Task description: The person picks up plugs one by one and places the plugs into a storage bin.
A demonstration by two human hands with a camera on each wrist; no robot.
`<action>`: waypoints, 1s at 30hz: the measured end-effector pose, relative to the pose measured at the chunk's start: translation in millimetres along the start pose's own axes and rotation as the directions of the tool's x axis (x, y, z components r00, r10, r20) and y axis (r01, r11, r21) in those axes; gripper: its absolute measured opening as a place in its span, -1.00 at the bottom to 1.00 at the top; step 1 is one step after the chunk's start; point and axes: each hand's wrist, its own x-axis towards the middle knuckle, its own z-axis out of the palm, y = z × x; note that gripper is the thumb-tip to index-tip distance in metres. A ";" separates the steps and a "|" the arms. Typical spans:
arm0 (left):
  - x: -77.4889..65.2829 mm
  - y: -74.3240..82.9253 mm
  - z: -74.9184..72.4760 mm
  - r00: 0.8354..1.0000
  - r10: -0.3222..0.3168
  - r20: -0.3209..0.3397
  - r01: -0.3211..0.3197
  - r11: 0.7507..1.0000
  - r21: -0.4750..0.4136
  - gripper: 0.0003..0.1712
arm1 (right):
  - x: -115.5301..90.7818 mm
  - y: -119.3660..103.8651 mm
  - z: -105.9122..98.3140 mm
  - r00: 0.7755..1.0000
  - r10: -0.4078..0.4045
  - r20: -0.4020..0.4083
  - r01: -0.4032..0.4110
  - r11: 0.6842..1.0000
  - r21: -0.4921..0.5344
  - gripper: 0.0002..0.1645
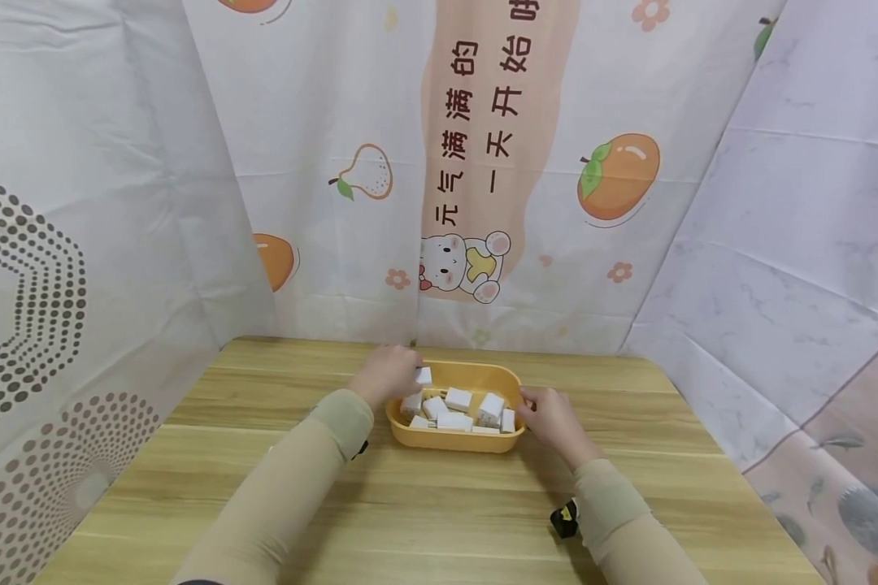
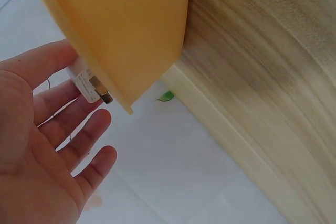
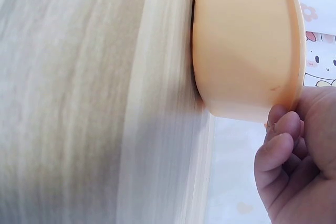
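A yellow-orange oval plastic basket (image 1: 454, 440) stands on the table and holds several white power adapters (image 1: 455, 421). At its left end my left hand (image 1: 386, 374) pinches one white power adapter (image 2: 86, 83) between thumb and fingers, level with the rim. Printed text and metal prongs show on that adapter in the left wrist view, where the ring and little fingers stand loose. My right hand (image 1: 554, 421) grips the basket's right end, thumb at the rim and fingers curled against the outer wall, as the right wrist view shows.
The wood-grain table (image 1: 439, 504) ends at a printed curtain (image 1: 351, 268) behind the basket. More patterned cloth hangs at left and right. A small black device (image 1: 565, 518) sits by the right wrist.
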 end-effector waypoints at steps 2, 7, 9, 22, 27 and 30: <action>-0.5 0.0 1.8 1.000 0.001 0.001 -0.001 1.000 0.006 -0.70 | 0.3 0.3 0.5 1.000 0.001 0.003 -0.001 1.000 0.000 -0.70; 1.5 -0.5 9.6 1.000 0.006 0.010 -0.006 1.000 0.027 -0.71 | 0.9 0.4 0.9 1.000 0.004 0.006 -0.004 1.000 0.000 -0.69; 2.8 -1.1 11.9 1.000 0.010 0.014 -0.011 0.999 0.045 -0.78 | 0.8 0.5 0.8 1.000 0.011 0.004 -0.011 1.000 0.001 -0.64; 1.9 -1.1 11.0 1.000 -0.002 0.009 0.002 0.999 0.034 -0.95 | 1.6 2.4 0.3 1.000 0.009 -0.008 -0.009 1.000 -0.008 -0.55; 2.1 -1.8 13.1 1.000 0.007 0.010 -0.007 1.000 0.026 -0.97 | 0.4 1.6 0.3 1.000 0.016 -0.003 -0.016 1.000 -0.005 -0.55; 0.9 -2.1 13.1 1.000 0.013 0.008 -0.013 1.000 0.024 -0.94 | -0.2 0.9 0.6 1.000 0.022 -0.001 -0.022 1.000 0.001 -0.53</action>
